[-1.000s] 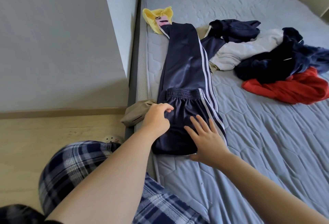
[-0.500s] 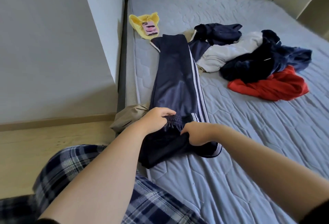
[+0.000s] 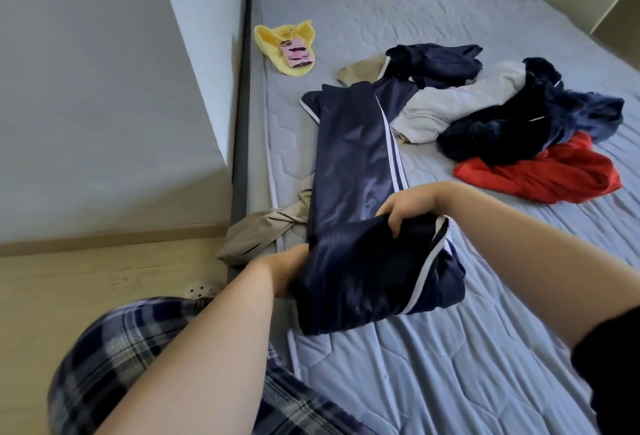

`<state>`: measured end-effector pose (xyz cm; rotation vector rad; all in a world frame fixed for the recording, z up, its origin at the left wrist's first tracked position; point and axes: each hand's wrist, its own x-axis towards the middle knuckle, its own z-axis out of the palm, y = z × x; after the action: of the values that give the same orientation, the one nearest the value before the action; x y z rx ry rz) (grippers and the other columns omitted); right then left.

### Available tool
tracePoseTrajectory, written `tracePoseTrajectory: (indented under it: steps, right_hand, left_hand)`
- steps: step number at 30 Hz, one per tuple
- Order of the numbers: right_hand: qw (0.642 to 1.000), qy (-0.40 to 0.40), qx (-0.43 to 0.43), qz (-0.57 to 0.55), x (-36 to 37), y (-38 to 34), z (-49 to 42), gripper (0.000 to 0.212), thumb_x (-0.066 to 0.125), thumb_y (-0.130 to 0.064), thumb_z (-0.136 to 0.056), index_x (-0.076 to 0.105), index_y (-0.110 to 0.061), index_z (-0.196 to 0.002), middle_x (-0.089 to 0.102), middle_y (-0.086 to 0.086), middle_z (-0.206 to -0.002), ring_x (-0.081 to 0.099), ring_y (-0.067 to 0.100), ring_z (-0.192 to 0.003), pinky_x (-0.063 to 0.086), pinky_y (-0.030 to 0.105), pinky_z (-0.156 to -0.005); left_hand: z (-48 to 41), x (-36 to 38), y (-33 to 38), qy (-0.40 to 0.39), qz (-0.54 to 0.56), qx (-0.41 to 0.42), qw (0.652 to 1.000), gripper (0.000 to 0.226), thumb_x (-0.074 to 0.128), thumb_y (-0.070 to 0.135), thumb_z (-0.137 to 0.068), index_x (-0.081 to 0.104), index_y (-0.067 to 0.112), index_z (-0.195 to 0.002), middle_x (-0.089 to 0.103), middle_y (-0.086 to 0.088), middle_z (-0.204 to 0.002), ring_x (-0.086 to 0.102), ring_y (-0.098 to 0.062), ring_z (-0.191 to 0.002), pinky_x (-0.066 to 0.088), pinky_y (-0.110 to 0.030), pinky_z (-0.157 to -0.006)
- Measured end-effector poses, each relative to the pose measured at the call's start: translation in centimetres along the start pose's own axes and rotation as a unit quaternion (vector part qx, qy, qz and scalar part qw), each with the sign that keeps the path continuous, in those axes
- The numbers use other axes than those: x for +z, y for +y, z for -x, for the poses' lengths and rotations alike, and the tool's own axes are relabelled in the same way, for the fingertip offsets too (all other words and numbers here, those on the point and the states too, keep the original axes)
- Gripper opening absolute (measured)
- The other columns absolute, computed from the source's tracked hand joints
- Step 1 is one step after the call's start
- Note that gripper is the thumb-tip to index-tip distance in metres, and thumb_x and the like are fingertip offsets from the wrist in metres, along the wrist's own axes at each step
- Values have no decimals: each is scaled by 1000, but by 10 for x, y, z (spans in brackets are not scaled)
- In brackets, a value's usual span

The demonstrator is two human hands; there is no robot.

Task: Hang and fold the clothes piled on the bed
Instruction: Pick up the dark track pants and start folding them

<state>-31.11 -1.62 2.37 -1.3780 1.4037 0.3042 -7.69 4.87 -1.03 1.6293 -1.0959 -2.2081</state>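
Navy track pants [image 3: 349, 164] with white side stripes lie lengthwise along the left side of the bed [image 3: 450, 382]. Their waist end is lifted off the mattress. My right hand [image 3: 407, 208] grips the top of the raised waist, fingers curled over the fabric. My left hand [image 3: 285, 272] holds the same end from the left, partly hidden behind the cloth. To the right lies the pile: a navy garment [image 3: 436, 60], a white one [image 3: 453, 102], a dark navy one [image 3: 519, 119] and a red one [image 3: 540, 171].
A beige garment [image 3: 263, 230] hangs over the bed's left edge under the pants. A yellow cloth [image 3: 277, 40] with a pink phone [image 3: 296, 54] lies near the headboard. A grey wall block [image 3: 104, 88] stands left of the bed, with wooden floor [image 3: 69, 296] below.
Both hands went from pressing on the folded waist to gripping it and lifting it off the mattress. The pant legs have slid down the bed, away from the yellow cloth.
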Motion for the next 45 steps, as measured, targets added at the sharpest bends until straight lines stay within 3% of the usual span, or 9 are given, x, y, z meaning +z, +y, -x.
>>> tracePoseTrajectory:
  steps: [6,13,18,23,27,29,34,38,45]
  right_hand:
    - [917,346,-6,198,-15,23,-35,26,52,-6,-82,69,-12,-101,66,8,-106,59,27,-102,41,27,-78]
    - [777,626,-21,68,36,32,0,24,56,-34,-87,56,-11,-80,57,7,-81,54,33,-84,36,35,-66]
    - [836,517,170,75,97,30,16,52,49,-68,-78,49,-17,-72,50,0,-67,50,27,-69,34,30,-58]
    - [867,490,91,-14,123,43,14,20,52,-6,-79,35,-9,-69,45,3,-64,40,23,-60,25,30,-48]
    - [687,431,-150,-565,103,65,30,17,44,14,-88,58,5,-90,62,9,-75,59,20,-70,48,25,-65]
    - [635,387,-168,-648,101,66,32,25,40,11,-93,60,-4,-92,64,7,-76,62,16,-69,52,24,-65]
    - [737,570,41,-360,119,63,25,47,64,-40,-84,37,-14,-56,35,-2,-48,32,13,-43,32,24,-42]
    - [834,514,88,-183,140,51,21,65,59,-67,-74,46,-7,-50,49,1,-42,48,20,-45,36,30,-48]
    - [822,513,54,-242,136,50,-8,26,57,-6,-77,36,-14,-64,44,1,-61,44,21,-59,25,27,-47]
  left_hand:
    - [-31,-14,14,-32,234,74,969,66,42,79,-77,77,27,-99,71,1,-110,66,-18,-103,47,-34,-87]
    - [-53,0,-2,109,46,102,988,49,80,17,-74,62,11,-119,72,-3,-103,67,-24,-96,52,-38,-91]
    - [-58,6,6,232,70,152,958,20,76,9,-77,65,11,-93,68,-6,-87,66,-30,-87,54,-37,-83]
    - [-52,13,12,270,80,211,936,18,71,9,-81,59,21,-81,63,3,-81,62,-20,-79,50,-29,-72]
    - [-45,-1,30,289,137,232,919,13,69,10,-84,60,20,-81,65,2,-81,63,-17,-75,48,-25,-59]
    - [-44,-1,33,275,109,234,926,9,69,10,-85,62,16,-89,66,-2,-85,64,-21,-80,52,-30,-71]
    - [-46,4,19,311,160,183,919,19,64,12,-89,52,18,-75,55,5,-77,54,-16,-74,43,-30,-74]
    - [-43,6,30,282,210,181,919,16,65,14,-89,54,16,-99,56,4,-86,56,-19,-85,45,-32,-81]
    - [-39,12,37,240,250,172,922,33,66,17,-89,57,10,-120,61,-4,-106,60,-24,-96,49,-36,-85]
